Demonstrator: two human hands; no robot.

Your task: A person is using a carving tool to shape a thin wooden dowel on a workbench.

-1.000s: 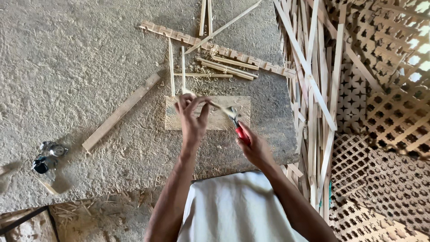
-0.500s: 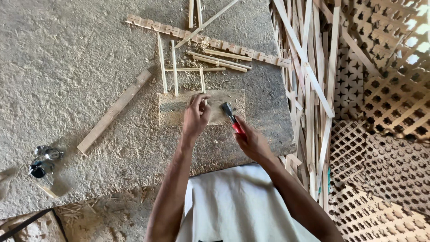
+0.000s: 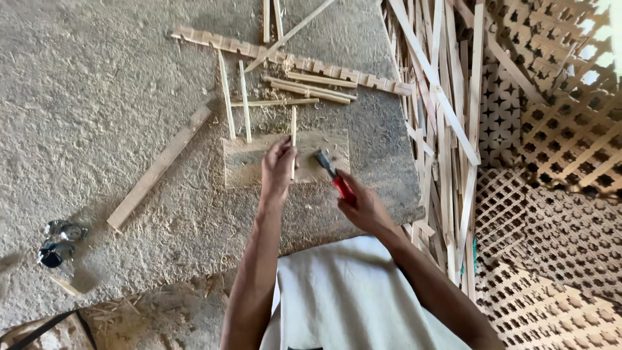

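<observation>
My left hand [image 3: 277, 171] presses down on a thin wooden strip [image 3: 293, 127] that lies upright across a flat wooden board [image 3: 246, 162] on the concrete floor. My right hand [image 3: 365, 209] grips a red-handled chisel [image 3: 330, 174], its dark blade pointing up-left and resting on the board just right of the strip. Two more thin strips [image 3: 234, 104] lie side by side left of the held one, their lower ends on the board.
A long notched batten [image 3: 304, 63] lies across the top, with loose sticks [image 3: 310, 89] and shavings below it. A plain batten [image 3: 159, 167] slants at the left. Slats [image 3: 447, 129] and lattice panels [image 3: 557, 194] crowd the right. Small metal objects [image 3: 57, 241] sit at lower left.
The view shifted, so the board and sticks sit lower in frame. My left hand came down onto the strip on the board, and the chisel blade moved closer to it.
</observation>
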